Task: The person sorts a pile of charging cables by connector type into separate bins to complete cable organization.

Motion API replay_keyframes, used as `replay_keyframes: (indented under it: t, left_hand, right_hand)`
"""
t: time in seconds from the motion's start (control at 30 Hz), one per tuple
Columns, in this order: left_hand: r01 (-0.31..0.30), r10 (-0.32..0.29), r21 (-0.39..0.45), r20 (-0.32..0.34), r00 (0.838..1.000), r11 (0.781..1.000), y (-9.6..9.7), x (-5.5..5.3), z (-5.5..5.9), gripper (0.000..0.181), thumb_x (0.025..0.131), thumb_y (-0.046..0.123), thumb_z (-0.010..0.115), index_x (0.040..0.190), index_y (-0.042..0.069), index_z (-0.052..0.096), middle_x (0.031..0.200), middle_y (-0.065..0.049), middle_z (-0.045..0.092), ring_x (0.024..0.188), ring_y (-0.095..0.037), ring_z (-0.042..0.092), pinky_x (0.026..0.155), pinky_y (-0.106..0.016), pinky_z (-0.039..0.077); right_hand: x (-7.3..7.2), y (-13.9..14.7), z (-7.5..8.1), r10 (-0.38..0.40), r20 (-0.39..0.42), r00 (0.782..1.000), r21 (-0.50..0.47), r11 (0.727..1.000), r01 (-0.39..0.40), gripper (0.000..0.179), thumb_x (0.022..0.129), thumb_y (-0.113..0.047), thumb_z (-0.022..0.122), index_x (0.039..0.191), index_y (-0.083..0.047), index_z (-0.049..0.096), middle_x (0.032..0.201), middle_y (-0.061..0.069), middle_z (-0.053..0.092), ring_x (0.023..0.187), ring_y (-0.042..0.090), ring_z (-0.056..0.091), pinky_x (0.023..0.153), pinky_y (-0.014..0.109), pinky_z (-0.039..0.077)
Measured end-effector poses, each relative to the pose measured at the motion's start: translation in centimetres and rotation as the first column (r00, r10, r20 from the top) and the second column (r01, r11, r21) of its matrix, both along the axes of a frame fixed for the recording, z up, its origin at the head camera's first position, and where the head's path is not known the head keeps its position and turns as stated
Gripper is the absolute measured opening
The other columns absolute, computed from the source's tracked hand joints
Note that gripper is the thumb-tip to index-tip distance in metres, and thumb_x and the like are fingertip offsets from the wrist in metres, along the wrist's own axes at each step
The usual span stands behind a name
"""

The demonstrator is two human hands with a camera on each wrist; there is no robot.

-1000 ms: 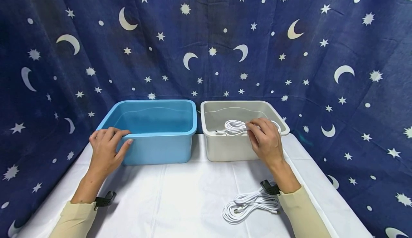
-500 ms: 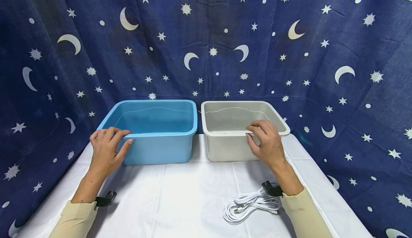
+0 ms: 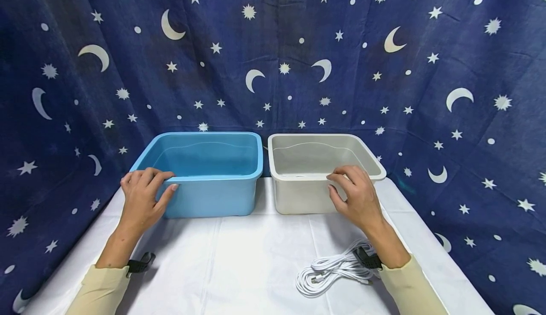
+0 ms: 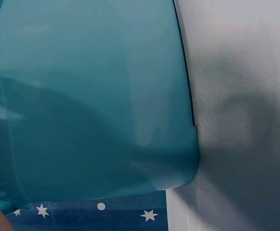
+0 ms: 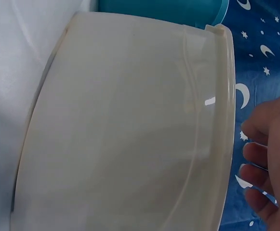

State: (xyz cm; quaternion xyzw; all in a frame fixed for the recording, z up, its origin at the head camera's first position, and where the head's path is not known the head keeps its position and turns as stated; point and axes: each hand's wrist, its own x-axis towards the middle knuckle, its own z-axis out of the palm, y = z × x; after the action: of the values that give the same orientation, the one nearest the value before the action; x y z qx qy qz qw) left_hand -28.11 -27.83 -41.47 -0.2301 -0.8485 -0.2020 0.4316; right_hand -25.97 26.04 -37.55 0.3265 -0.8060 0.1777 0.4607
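My left hand (image 3: 142, 199) holds the near rim of a light blue plastic bin (image 3: 213, 196), fingers over the edge and thumb against the outer wall. In the left wrist view, that bin's side wall (image 4: 91, 106) fills most of the frame. My right hand (image 3: 356, 196) is in front of the near right rim of a grey bin (image 3: 303, 199), its fingers loosely curved around nothing. The right wrist view shows these fingers (image 5: 258, 154) apart from the grey bin's rim (image 5: 226, 96). A thin white sliver shows inside the grey bin; the near wall hides the bottom.
A coiled white cable (image 3: 332, 272) with metal plug ends lies on the white tablecloth (image 3: 239, 263), partly under my right wrist in the head view. The two bins stand side by side with a narrow gap. A dark blue curtain (image 3: 273, 35) with moons and stars hangs behind.
My right hand let go of a coiled white cable, which dropped into the grey bin, and then drew back slightly toward me. My left hand has stayed on the blue bin's rim.
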Motion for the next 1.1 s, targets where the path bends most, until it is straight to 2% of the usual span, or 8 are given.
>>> replay_keyframes:
  t: [0.33,0.6,0.7,0.87,1.1]
  left_hand:
    - [-0.008,0.008,0.0,0.002,1.0,1.0,-0.2,0.1,0.3,0.044,0.108,0.046,0.058,0.121,0.006,0.072,0.106,-0.017,0.061,0.102,-0.044,0.047,0.108,-0.073,0.017]
    - [-0.012,0.012,-0.005,-0.004,1.0,1.0,-0.3,0.0,0.0,0.049,0.109,0.051,0.054,0.121,0.007,0.072,0.106,-0.017,0.061,0.102,-0.045,0.048,0.107,-0.074,0.018]
    - [-0.01,0.01,-0.007,-0.005,1.0,1.0,-0.3,0.0,-0.1,0.05,0.109,0.051,0.053,0.121,0.007,0.072,0.105,-0.017,0.061,0.102,-0.045,0.048,0.106,-0.074,0.018]
    - [-0.003,0.003,-0.002,0.001,1.0,1.0,-0.1,0.0,-0.2,0.047,0.108,0.049,0.056,0.121,0.007,0.072,0.105,-0.016,0.061,0.102,-0.044,0.048,0.107,-0.073,0.018]
    - [0.002,-0.002,0.003,0.007,1.0,1.0,0.0,0.2,0.1,0.038,0.105,0.04,0.063,0.121,0.006,0.072,0.105,-0.016,0.061,0.103,-0.043,0.048,0.108,-0.072,0.017]
  right_hand:
    - [0.9,0.4,0.0,0.006,0.076,0.997,0.079,0.997,-0.012,0.006,0.089,-0.008,0.072,0.092,-0.004,0.074,0.102,0.01,0.067,0.094,0.029,0.063,0.086,0.042,0.051]
    - [1.0,0.2,-0.5,0.078,0.032,0.996,0.072,0.994,-0.08,0.006,0.086,-0.006,0.07,0.09,-0.006,0.074,0.098,0.007,0.068,0.089,0.026,0.065,0.08,0.041,0.052]
    - [1.1,0.1,-0.9,0.107,0.04,0.993,0.086,0.99,-0.11,0.008,0.084,-0.006,0.071,0.092,-0.007,0.074,0.098,0.005,0.068,0.087,0.025,0.066,0.079,0.04,0.052]
    - [1.4,0.0,-1.4,0.157,0.095,0.983,0.128,0.977,-0.168,0.01,0.085,-0.008,0.074,0.095,-0.008,0.074,0.099,0.002,0.068,0.088,0.022,0.066,0.081,0.037,0.052]
    - [1.6,0.4,-2.5,0.218,0.119,0.969,0.177,0.956,-0.236,0.014,0.082,-0.011,0.075,0.096,-0.01,0.073,0.098,0.0,0.068,0.089,0.019,0.066,0.079,0.034,0.053]
